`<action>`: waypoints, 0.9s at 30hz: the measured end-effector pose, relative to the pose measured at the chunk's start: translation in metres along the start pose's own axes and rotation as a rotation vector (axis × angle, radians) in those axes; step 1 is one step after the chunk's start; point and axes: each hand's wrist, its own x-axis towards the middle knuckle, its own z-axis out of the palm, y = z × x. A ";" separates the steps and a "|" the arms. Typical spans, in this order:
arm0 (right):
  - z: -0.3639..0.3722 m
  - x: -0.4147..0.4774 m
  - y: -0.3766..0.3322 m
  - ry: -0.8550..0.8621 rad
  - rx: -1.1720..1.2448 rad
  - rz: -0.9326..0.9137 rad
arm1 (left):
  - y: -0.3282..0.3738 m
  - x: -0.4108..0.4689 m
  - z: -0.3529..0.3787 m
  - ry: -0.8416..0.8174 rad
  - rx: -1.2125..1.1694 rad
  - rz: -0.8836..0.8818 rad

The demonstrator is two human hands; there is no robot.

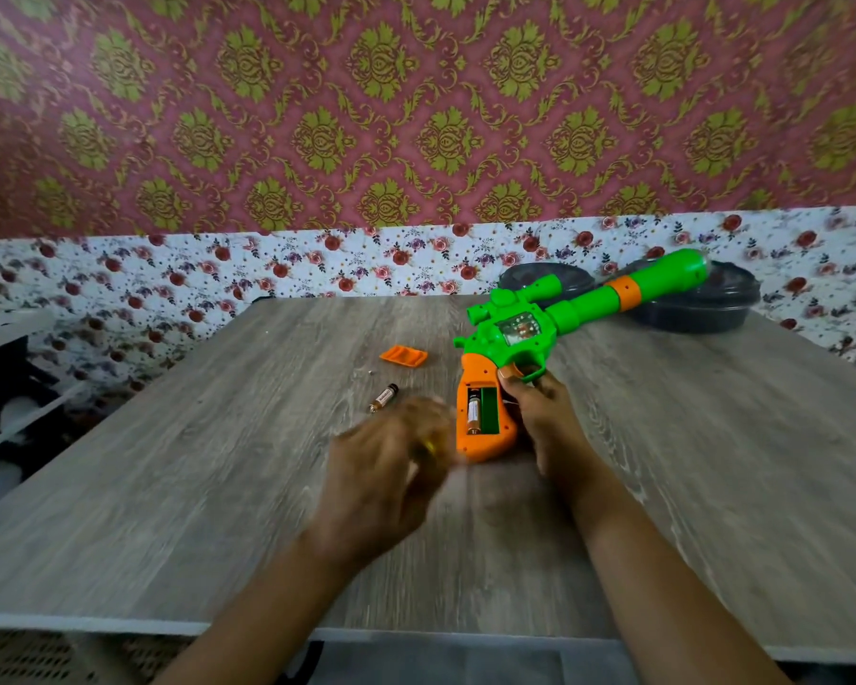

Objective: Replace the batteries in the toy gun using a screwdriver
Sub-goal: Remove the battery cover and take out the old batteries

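The green and orange toy gun (554,313) lies on the wooden table (218,487), barrel pointing to the far right. Its orange grip (485,437) faces me with the battery bay open. One battery (473,413) sits in the left slot and the right slot shows bare green. My right hand (539,412) holds the grip near the trigger, thumb on the orange part. My left hand (391,467) is blurred, just left of the grip, with its fingers curled round a small yellow thing (428,444) that I cannot identify. A loose battery (384,398) and the orange cover (403,356) lie on the table.
Two dark round containers (702,304) stand at the table's far right, behind the gun barrel. A tiny screw (370,372) lies near the cover. The floral wall runs close behind the table. A white shelf (11,338) stands at the left.
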 end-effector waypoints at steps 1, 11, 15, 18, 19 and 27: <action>0.000 -0.002 -0.001 -0.019 -0.009 -0.008 | 0.000 0.004 0.000 0.075 -0.086 -0.148; 0.001 -0.004 -0.005 -0.036 -0.038 -0.046 | -0.032 0.035 0.031 -0.608 0.105 -0.686; 0.001 -0.001 -0.005 -0.007 -0.050 -0.034 | -0.034 0.031 0.033 -0.569 0.097 -0.704; 0.002 -0.001 -0.005 0.029 -0.036 -0.030 | -0.033 0.029 0.034 -0.544 0.173 -0.651; 0.001 -0.001 -0.004 0.035 -0.025 -0.030 | -0.031 0.028 0.035 -0.540 0.212 -0.627; 0.007 -0.004 -0.006 0.079 -0.045 -0.113 | -0.020 0.029 0.048 -0.484 0.374 -0.659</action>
